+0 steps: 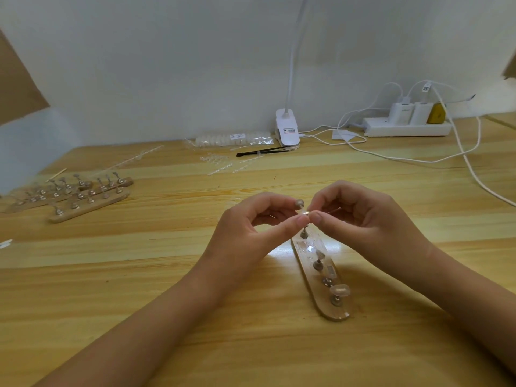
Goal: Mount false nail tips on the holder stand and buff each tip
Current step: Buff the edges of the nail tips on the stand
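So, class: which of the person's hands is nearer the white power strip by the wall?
Right. The right hand sits nearer the camera than the power strip and slightly left of it; the left hand lies farther left still.

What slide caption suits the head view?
Left hand and right hand pinch a nail tip over the holder stand.

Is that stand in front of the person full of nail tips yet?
Not yet full: the holder stand carries tips on its near pegs, but the left hand and right hand pinch a nail tip at the far peg.
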A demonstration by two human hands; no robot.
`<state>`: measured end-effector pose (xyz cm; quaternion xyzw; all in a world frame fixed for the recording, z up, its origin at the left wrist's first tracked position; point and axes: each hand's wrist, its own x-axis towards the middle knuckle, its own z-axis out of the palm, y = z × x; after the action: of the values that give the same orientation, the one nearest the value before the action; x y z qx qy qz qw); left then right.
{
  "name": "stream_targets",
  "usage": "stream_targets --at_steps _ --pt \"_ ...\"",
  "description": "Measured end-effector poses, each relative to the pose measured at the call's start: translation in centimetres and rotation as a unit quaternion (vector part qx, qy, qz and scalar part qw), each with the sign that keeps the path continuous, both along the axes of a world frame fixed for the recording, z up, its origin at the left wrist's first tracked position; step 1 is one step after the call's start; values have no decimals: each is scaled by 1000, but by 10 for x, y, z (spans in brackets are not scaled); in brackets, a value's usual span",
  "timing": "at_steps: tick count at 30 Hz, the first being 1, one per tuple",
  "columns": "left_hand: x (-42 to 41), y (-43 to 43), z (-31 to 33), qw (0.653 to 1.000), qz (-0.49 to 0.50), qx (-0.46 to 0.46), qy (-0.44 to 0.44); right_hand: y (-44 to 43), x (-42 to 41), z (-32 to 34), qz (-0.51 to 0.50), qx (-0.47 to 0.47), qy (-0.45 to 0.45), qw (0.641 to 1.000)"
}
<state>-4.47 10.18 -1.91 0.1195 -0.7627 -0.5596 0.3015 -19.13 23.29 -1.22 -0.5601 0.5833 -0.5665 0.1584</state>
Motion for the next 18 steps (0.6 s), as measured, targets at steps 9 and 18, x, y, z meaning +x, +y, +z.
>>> stream_targets --at_steps 9,18 --pt "1 1 2 998 -22 60 -8 1 0 2 19 4 13 1000" --pt "-2 -1 2 994 -19 106 -25 2 -18 6 -59 5 6 998"
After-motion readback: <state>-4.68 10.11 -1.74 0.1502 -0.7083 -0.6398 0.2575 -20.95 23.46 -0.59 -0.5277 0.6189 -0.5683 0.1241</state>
